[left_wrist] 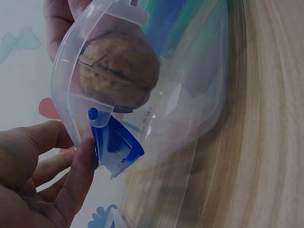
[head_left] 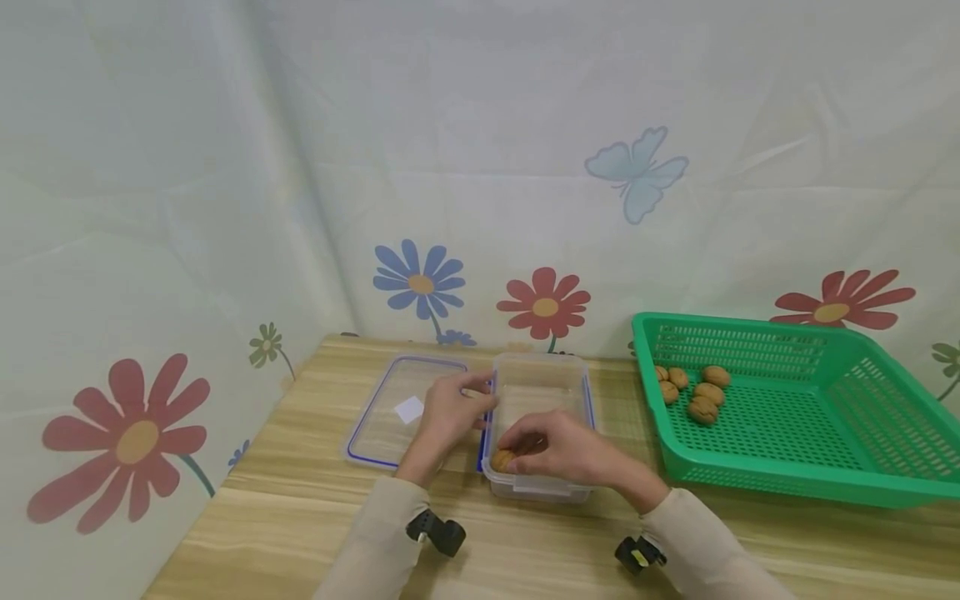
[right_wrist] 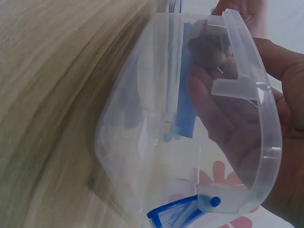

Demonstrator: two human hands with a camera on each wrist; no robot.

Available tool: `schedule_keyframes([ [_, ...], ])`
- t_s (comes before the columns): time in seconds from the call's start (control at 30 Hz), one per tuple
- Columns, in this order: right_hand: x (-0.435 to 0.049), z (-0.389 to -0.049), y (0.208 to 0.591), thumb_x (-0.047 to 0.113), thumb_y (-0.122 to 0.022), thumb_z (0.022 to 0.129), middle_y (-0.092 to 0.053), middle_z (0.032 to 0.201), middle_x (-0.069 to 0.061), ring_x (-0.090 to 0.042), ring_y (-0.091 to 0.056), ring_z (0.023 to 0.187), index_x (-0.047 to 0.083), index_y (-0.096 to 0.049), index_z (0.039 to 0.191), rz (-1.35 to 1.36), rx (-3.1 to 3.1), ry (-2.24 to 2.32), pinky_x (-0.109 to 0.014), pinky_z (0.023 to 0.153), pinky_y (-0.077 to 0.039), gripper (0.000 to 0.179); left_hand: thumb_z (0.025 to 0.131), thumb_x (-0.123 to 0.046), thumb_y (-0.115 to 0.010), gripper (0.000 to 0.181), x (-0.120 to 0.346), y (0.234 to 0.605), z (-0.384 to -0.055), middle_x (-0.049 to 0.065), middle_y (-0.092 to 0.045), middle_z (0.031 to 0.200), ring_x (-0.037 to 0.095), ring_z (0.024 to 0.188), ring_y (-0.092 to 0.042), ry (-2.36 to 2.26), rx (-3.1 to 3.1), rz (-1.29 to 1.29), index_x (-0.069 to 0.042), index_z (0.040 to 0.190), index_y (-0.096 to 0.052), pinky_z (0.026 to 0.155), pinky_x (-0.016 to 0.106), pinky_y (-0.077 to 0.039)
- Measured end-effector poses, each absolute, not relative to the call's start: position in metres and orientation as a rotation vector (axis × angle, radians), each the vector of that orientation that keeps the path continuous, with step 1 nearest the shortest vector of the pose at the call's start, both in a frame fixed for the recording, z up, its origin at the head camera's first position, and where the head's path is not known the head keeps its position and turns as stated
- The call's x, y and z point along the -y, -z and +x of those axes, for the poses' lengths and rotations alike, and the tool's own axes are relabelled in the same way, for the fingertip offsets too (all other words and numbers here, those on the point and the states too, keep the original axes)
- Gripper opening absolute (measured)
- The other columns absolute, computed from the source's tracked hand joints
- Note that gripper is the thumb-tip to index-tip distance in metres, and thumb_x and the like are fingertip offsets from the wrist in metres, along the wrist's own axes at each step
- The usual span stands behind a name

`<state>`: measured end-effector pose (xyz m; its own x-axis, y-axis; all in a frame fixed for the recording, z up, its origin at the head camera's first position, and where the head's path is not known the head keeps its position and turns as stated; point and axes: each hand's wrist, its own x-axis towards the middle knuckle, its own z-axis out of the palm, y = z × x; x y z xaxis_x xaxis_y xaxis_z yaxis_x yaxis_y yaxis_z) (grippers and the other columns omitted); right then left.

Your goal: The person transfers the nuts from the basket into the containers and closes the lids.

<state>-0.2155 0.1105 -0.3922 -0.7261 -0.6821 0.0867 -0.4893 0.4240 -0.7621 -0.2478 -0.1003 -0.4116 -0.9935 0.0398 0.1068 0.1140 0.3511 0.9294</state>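
A clear plastic food container (head_left: 551, 492) with blue side clips stands on the table, lidless. My right hand (head_left: 558, 450) reaches over its front rim and grips a walnut (head_left: 502, 461) low in the front left corner. Through the clear wall, the left wrist view shows that walnut (left_wrist: 118, 71) large, near the rim. At the container's left side, my left hand (head_left: 452, 408) holds the rim, fingers beside a hanging blue clip (left_wrist: 116, 145). In the right wrist view, the fingers of my right hand (right_wrist: 228, 123) show through the wall, around the walnut (right_wrist: 209, 47).
Left of the container lies its clear lid (head_left: 375, 425) with a blue seal and a white label (head_left: 409, 409). A green plastic basket (head_left: 787, 479) stands on the right, with several walnuts (head_left: 708, 393) at its left end. A flowered curtain (head_left: 480, 208) hangs behind the wooden table (head_left: 262, 517).
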Motion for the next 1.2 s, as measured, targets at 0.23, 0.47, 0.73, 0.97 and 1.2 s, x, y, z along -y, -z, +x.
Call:
schedule_keyframes([
  [0.23,-0.108,-0.218,0.394,0.012,-0.078,0.098,-0.077,0.109,0.003,-0.014,-0.071,0.1,0.008,-0.079,0.115,-1.02,-2.428,1.134,-0.029,0.09,-0.058,0.017,0.095,-0.005,-0.077,0.04,0.101,0.412,-0.249,0.014,-0.073,0.11,0.021,0.062,-0.072,1.752,2.525,-0.141,-0.004,0.134,-0.073,0.066,0.041,-0.065],
  [0.47,-0.106,-0.221,0.397,0.008,-0.076,0.099,-0.078,0.108,0.002,-0.011,-0.072,0.099,0.006,-0.079,0.114,-1.01,-2.395,1.082,-0.025,0.089,-0.058,0.016,0.095,-0.005,-0.077,0.041,0.101,0.412,-0.248,0.015,-0.074,0.111,0.021,0.061,-0.072,1.748,2.532,-0.147,-0.003,0.135,-0.072,0.065,0.041,-0.065],
  [0.73,-0.107,-0.222,0.397,0.01,-0.078,0.098,-0.077,0.104,0.002,-0.011,-0.07,0.096,0.005,-0.079,0.111,-1.015,-2.44,1.076,-0.03,0.089,-0.058,0.014,0.094,-0.004,-0.077,0.04,0.1,0.413,-0.25,0.017,-0.073,0.111,0.021,0.063,-0.073,1.776,2.506,-0.159,-0.001,0.133,-0.072,0.062,0.034,-0.064],
  [0.97,-0.112,-0.22,0.383,0.009,-0.078,0.098,-0.077,0.105,-0.004,-0.01,-0.068,0.095,0.003,-0.078,0.113,-1.035,-2.469,1.118,-0.029,0.088,-0.058,0.016,0.094,-0.004,-0.077,0.04,0.101,0.414,-0.25,0.018,-0.073,0.11,0.022,0.063,-0.073,1.78,2.499,-0.168,0.0,0.133,-0.072,0.063,0.035,-0.064],
  [1.2,-0.123,-0.217,0.363,0.01,-0.077,0.099,-0.075,0.107,-0.002,-0.01,-0.069,0.092,0.004,-0.076,0.115,-1.039,-2.463,1.157,-0.027,0.084,-0.06,0.017,0.094,-0.005,-0.077,0.041,0.101,0.413,-0.249,0.017,-0.073,0.111,0.021,0.063,-0.072,1.758,2.52,-0.162,-0.001,0.135,-0.072,0.065,0.037,-0.065],
])
